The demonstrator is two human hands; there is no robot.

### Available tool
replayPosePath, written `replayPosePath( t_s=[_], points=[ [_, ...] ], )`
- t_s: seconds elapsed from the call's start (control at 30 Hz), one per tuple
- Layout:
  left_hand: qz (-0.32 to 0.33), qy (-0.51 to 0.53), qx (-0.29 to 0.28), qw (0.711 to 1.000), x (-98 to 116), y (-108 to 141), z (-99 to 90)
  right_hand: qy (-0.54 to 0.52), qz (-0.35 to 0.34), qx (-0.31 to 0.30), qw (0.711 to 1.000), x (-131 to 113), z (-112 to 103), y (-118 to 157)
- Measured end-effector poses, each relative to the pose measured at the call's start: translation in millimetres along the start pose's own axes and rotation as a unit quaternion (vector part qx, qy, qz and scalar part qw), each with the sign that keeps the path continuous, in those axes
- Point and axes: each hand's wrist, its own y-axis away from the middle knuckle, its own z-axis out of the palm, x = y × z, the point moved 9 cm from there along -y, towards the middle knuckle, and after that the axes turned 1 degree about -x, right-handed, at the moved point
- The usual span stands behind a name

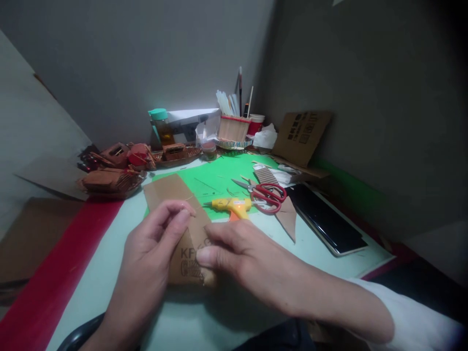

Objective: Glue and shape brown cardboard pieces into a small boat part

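Note:
A piece of brown cardboard (170,190) with dark printed lettering lies at a slant before me. My left hand (153,243) is closed over its left part. Thumb and forefinger are pressed together above the middle of the cardboard, and what they pinch is too small to make out. My right hand (237,258) grips the cardboard's right edge, thumb on top near the print and fingers curled behind. Just beyond the right hand, a yellow hot glue gun (232,205) lies on its side. Red-handled scissors (268,196) rest beside it, blades partly apart.
A black phone (325,219) lies at the right, near cardboard scraps (287,219). Brown model boats (109,180) stand at the back left, beside a bottle (163,129). A holder (234,129) with glue sticks and brushes stands at the back. Green sheet (204,175) covers part of the table.

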Motion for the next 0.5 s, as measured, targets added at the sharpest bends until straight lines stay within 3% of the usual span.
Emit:
replayPosePath(
  t_s=[0.5],
  points=[
    [-0.016,-0.018,0.001,1.0,-1.1,0.8,-0.5,-0.012,-0.012,0.004,1.0,-0.6,0.9,-0.1]
  ],
)
